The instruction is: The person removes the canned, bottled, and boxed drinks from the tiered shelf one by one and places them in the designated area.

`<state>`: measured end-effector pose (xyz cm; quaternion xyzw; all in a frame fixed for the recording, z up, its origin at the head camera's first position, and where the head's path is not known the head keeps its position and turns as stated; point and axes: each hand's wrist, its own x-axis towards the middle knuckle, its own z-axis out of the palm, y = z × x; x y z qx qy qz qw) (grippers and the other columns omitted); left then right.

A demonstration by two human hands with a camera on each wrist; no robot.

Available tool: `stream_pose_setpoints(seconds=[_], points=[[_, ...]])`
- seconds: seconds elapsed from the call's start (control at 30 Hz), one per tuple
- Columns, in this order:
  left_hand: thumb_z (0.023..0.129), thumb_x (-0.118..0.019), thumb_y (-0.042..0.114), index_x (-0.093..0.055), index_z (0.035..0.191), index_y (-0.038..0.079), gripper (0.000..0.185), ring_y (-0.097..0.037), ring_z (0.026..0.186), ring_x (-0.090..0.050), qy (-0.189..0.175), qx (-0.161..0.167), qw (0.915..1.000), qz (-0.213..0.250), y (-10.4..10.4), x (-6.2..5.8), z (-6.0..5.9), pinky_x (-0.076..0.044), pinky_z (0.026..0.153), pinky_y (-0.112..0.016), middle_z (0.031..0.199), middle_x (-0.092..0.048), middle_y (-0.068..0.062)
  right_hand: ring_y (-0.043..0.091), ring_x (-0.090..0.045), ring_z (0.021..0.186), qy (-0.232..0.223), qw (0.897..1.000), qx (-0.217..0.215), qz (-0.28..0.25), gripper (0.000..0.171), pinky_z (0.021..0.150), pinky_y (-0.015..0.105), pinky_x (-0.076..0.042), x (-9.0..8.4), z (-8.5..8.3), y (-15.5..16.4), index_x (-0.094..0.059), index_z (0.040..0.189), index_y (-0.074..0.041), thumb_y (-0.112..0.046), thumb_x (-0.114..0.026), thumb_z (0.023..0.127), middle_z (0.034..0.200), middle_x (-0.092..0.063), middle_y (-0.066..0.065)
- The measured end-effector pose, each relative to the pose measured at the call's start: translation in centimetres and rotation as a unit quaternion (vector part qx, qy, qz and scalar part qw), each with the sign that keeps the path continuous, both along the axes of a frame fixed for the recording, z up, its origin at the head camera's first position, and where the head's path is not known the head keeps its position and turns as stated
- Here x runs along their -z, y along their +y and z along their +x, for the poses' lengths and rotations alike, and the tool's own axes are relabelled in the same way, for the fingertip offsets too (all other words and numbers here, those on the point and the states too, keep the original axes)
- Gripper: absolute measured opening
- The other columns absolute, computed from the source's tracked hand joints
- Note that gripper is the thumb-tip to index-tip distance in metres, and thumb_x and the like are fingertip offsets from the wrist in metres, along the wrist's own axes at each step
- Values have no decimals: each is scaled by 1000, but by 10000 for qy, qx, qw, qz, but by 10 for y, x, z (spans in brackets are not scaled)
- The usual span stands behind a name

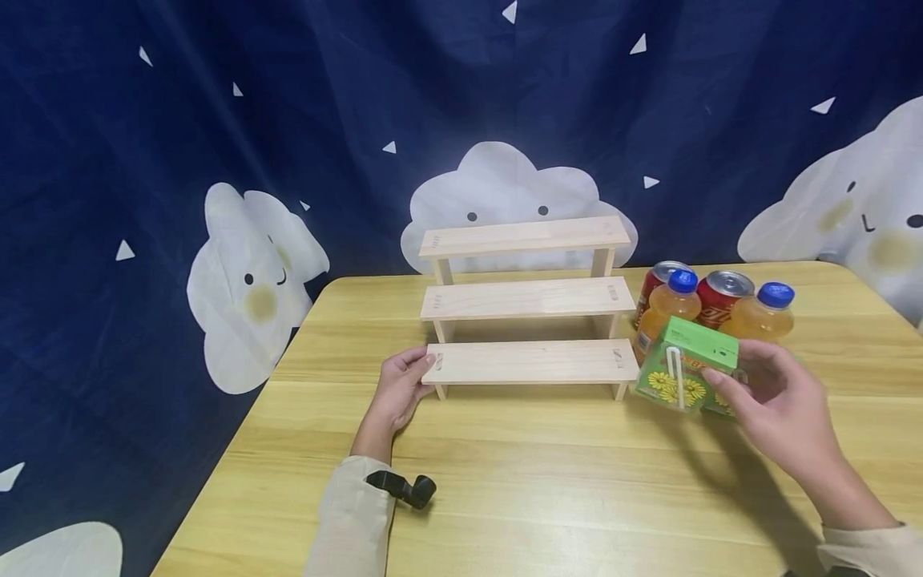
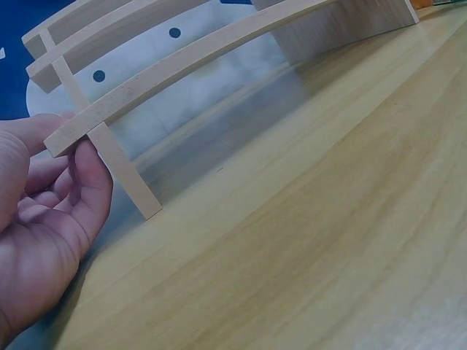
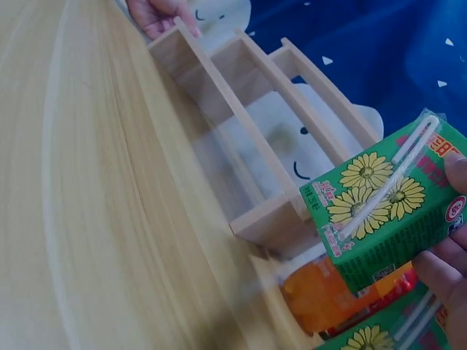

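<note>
From the head camera, a wooden step shelf (image 1: 529, 304) with three steps stands on a yellow wood table (image 1: 548, 489). The left hand (image 1: 401, 390) is at the left end of the bottom step, with its fingers touching the end of the board. The right hand (image 1: 782, 409) holds a green juice box (image 1: 685, 366) with yellow flowers on it, just to the right of the bottom step and tipped a bit. Behind the box stand two orange bottles (image 1: 764, 312) with blue caps and two red cans (image 1: 724, 295), close together. A dark blue cloth with white clouds (image 1: 505, 188) hangs behind the table. From the left wrist camera, the left hand (image 2: 44, 219) pinches the end of the bottom board (image 2: 182, 73), thumb on top and fingers (image 2: 91, 186) curled under it beside the shelf's leg. From the right wrist camera, the fingers (image 3: 445, 266) of the right hand grip the juice box (image 3: 387, 200) by its side, up in the air near the right end of the shelf (image 3: 263, 138). A white straw is stuck on the front of the box. An orange bottle (image 3: 328, 295) sits below it, and another green box (image 3: 387, 335) peeks in at the bottom.
</note>
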<state>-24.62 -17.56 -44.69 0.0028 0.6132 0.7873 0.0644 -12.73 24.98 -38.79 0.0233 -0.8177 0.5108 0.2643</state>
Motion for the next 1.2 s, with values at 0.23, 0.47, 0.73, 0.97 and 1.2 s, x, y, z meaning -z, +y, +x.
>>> stream_pose_setpoints(seconds=[0.23, 0.47, 0.73, 0.97, 1.2], points=[[95, -51, 2, -48, 124, -13, 33, -14, 76, -68, -1, -25, 10000, 44, -1, 2, -1, -59, 71, -26, 91, -64, -7, -11, -58, 82, 147, 9991, 184, 349, 44, 66, 3, -50, 6, 9, 4, -58, 109, -9, 10, -74, 73, 93, -59, -25], [95, -51, 1, -48, 124, -13, 33, -14, 77, -68, -25, -21, 10000, 52, -1, 2, -2, -59, 71, -26, 91, -63, -7, -11, -54, 88, -273, 9989, 83, 385, 41, 71, 4, -50, 17, 16, 1, -55, 110, -11, 3, -74, 77, 96, -54, -19], [95, -51, 1, -48, 123, -13, 32, -15, 78, -68, -17, -17, 10000, 83, 0, 1, -1, -59, 74, -28, 92, -63, -8, -16, -49, 92, -541, 9968, 224, 537, 43, 74, 0, -47, 32, 15, 3, -51, 114, 3, -4, -75, 79, 100, -50, -24], [94, -52, 1, -48, 124, -13, 33, -15, 78, -68, -17, 25, 9999, 103, 1, 1, -1, -59, 75, -28, 94, -62, -8, -18, -46, 94, -476, 9965, 326, 598, 48, 75, 0, -46, 41, 14, 2, -49, 118, 7, -4, -75, 79, 105, -48, -21], [94, -52, 2, -48, 124, -12, 33, -15, 79, -68, -62, 0, 10000, 51, 0, 1, -1, -59, 75, -28, 95, -62, -8, -19, -45, 92, -413, 9951, 428, 786, 52, 75, -2, -44, 43, 12, 0, -50, 122, 7, -6, -75, 79, 109, -55, -2]])
